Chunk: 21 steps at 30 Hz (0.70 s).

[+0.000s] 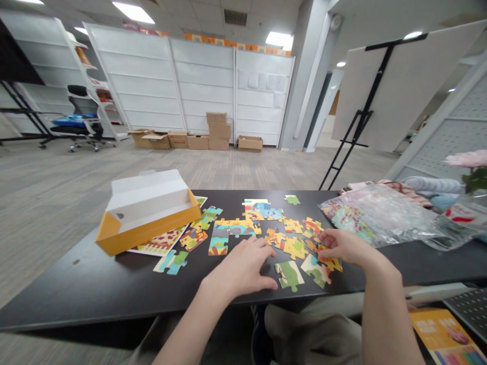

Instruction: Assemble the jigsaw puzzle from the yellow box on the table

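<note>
Firstly, the right hand [342,247] sits at the near right of the work area, thumb and fingers drawn together over a yellow jigsaw piece [332,263]. The fingers hide the contact, so a true pinch cannot be confirmed. The left hand [241,266] lies palm-down on the black tabletop [114,299], fingers spread and holding nothing visible, its fingertips near a green-patterned piece [289,276]. That piece lies between the two hands, nearer the left, while a white-and-green piece [315,271] lies just below the right hand's fingers.

Directly ahead of the left hand, a strip of interlocked pieces [234,228] runs with its long axis roughly across the table. A second cluster of yellow pieces [285,246] lies just ahead of the right hand, closer to it than to the left. Further out, a lone green piece [292,199] sits near the far table edge.

Containers: an open yellow-and-white cardboard box [146,215] stands at the left, on top of a printed picture sheet [160,242], with white inner walls showing. At the right, a clear plastic bag [376,215] lies crumpled, with printed material visible through it. Beyond the table, cardboard cartons [178,139] stand against white shelving [201,81].
</note>
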### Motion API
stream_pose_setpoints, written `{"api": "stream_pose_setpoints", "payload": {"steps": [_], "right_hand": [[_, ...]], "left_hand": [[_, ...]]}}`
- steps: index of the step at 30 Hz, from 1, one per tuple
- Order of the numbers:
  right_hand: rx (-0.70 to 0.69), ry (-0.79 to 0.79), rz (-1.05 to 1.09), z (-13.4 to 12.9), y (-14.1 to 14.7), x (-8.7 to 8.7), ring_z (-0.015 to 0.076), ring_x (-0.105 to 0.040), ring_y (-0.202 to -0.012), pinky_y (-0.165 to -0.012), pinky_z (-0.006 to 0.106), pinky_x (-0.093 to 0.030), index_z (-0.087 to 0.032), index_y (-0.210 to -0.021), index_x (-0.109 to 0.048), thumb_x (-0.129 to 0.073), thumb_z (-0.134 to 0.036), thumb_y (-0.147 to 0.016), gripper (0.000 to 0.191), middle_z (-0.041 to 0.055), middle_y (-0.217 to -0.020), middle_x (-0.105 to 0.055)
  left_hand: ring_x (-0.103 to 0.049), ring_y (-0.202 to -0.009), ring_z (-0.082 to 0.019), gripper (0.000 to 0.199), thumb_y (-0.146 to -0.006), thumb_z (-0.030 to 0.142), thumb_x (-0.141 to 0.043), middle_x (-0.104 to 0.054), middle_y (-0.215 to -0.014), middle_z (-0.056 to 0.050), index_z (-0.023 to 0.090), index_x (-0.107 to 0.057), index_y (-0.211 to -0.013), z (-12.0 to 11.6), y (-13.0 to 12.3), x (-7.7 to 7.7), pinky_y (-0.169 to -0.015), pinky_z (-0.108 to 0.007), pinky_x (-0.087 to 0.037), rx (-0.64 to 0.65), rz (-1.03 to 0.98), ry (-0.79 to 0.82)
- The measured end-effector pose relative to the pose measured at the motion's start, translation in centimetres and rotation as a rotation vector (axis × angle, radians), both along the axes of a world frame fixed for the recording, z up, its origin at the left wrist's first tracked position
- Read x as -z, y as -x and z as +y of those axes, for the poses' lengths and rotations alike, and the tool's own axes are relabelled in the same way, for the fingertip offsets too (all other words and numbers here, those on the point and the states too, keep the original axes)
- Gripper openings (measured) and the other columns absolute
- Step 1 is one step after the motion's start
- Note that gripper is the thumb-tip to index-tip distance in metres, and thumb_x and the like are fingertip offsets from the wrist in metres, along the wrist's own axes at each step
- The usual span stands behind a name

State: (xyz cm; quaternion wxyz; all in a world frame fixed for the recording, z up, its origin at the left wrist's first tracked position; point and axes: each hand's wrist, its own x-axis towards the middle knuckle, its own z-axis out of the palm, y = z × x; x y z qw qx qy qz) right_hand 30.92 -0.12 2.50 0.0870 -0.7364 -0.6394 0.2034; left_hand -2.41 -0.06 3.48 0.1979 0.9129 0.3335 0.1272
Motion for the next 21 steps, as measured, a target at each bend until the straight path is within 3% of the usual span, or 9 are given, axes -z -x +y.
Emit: {"api": "stream_pose_setpoints", "payload": {"steps": [5, 11, 13, 16, 18, 21], "right_hand": [[-0.008, -0.017, -0.025, 0.3, -0.4, 0.5, 0.0189, -0.067, -0.076, -0.066, 0.026, -0.049, -0.020, -0.096, -0.071, -0.078, -0.028, -0.064, 0.033, 0.0039, -0.091, -0.072], [0.000, -0.105, -0.168, -0.1, -0.5, -0.1, 0.0240, -0.069, -0.098, -0.080, 0.028, -0.049, -0.020, -0.104, -0.071, -0.071, -0.020, -0.068, 0.036, 0.0094, -0.106, -0.073], [-0.043, -0.110, -0.167, -0.9, 0.7, -0.9, 0.0245, -0.068, -0.098, -0.080, 0.028, -0.048, -0.022, -0.104, -0.071, -0.074, -0.029, -0.069, 0.036, 0.0085, -0.107, -0.072], [-0.097, 0.007, -0.166, -2.6, 4.1, -2.3, 0.0244, -0.068, -0.088, -0.067, 0.028, -0.044, -0.026, -0.106, -0.069, -0.079, -0.044, -0.065, 0.047, 0.0054, -0.101, -0.073], [-0.113, 0.030, -0.252, -3.6, 6.7, -3.2, 0.0262, -0.067, -0.091, -0.066, 0.028, -0.041, -0.026, -0.110, -0.067, -0.081, -0.043, -0.061, 0.054, 0.0051, -0.103, -0.072], [-0.117, 0.077, -0.380, -4.1, 9.5, -3.9, 0.0286, -0.068, -0.093, -0.065, 0.029, -0.037, -0.022, -0.105, -0.067, -0.078, -0.038, -0.063, 0.047, 0.0080, -0.103, -0.072]], "left_hand": [[-0.058, -0.113, -0.031, 0.052, -0.076, 0.049, -0.080, -0.066, -0.117, -0.009, 0.022, -0.064, -0.118, -0.9, -2.9, 0.8, -0.093, -0.043, -0.049, 0.078, 0.035, -0.032], [-0.062, -0.108, -0.029, 0.035, -0.084, 0.035, -0.069, -0.067, -0.114, -0.009, 0.023, -0.064, -0.116, -0.9, -3.4, 0.9, -0.092, -0.042, -0.050, 0.078, 0.074, -0.034], [-0.062, -0.108, -0.030, 0.034, -0.083, 0.034, -0.068, -0.067, -0.115, -0.009, 0.022, -0.065, -0.115, -0.7, -3.2, 0.5, -0.092, -0.041, -0.050, 0.058, 0.097, -0.023], [-0.064, -0.106, -0.028, 0.031, -0.083, 0.034, -0.067, -0.066, -0.114, -0.009, 0.022, -0.065, -0.112, -0.4, -2.7, -0.1, -0.088, -0.038, -0.051, 0.004, 0.138, -0.019], [-0.064, -0.104, -0.027, 0.031, -0.084, 0.035, -0.065, -0.065, -0.115, -0.009, 0.022, -0.065, -0.113, -0.2, -2.5, -0.3, -0.086, -0.037, -0.052, -0.024, 0.144, -0.031], [-0.064, -0.104, -0.026, 0.031, -0.085, 0.036, -0.064, -0.063, -0.115, -0.008, 0.022, -0.064, -0.113, 0.0, -2.2, -0.3, -0.085, -0.036, -0.052, -0.029, 0.131, -0.041]]}}
